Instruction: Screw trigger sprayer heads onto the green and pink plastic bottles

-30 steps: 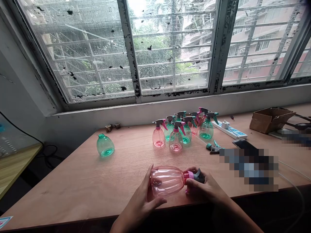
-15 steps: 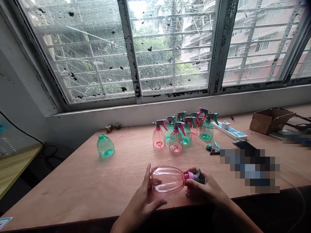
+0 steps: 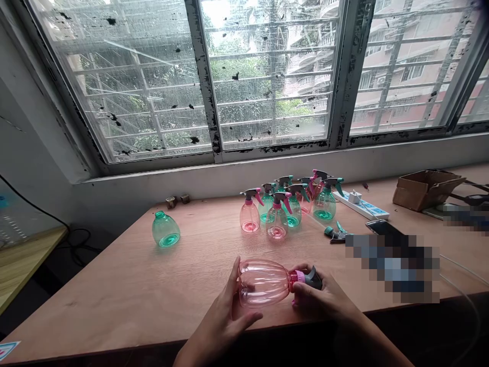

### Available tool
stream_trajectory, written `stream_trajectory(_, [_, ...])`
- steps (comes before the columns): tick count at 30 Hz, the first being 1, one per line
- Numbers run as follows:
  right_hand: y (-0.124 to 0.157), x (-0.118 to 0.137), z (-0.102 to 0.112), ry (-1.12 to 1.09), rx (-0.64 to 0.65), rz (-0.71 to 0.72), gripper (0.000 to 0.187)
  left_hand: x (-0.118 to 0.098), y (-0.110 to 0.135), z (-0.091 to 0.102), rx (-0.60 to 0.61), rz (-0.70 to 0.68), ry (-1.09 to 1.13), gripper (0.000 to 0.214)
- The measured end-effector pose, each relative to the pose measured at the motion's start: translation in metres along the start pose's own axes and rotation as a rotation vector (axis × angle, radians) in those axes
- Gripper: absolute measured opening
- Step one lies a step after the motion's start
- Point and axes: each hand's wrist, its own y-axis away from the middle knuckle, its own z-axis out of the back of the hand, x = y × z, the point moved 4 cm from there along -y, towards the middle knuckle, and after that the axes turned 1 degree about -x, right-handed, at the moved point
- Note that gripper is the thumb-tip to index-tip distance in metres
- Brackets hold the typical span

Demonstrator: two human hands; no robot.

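Observation:
A clear pink spray bottle (image 3: 263,283) lies on its side in the air just above the table's front part, base to the left and sprayer to the right. My right hand (image 3: 317,293) is closed around its neck, at the pink collar and dark grey spray head (image 3: 314,278). Around the bottle's base curls my left hand (image 3: 233,300), fingers behind it and seen dimly through the plastic, thumb sticking out below. On the left of the table stands a green bottle (image 3: 165,230) with no spray head. A loose green-and-black spray head (image 3: 336,234) lies right of centre.
Several pink and green spray bottles (image 3: 277,219) with sprayers fitted stand grouped at the back. To the right are a white power strip (image 3: 361,205), a phone (image 3: 385,230), a blurred patch and a cardboard box (image 3: 424,191). Two small brown blocks (image 3: 171,203) sit by the wall.
The pink bottle has turned slightly about its long axis, and my left fingers have shifted a little on its base. My right hand stays at the neck.

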Motion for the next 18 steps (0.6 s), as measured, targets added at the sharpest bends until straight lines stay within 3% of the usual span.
stream_trajectory(18, [0.0003,0.0013,-0.0008,0.008,0.002,-0.001,0.046,-0.0044,-0.0015,0.0004,-0.014,0.019,0.066,0.097])
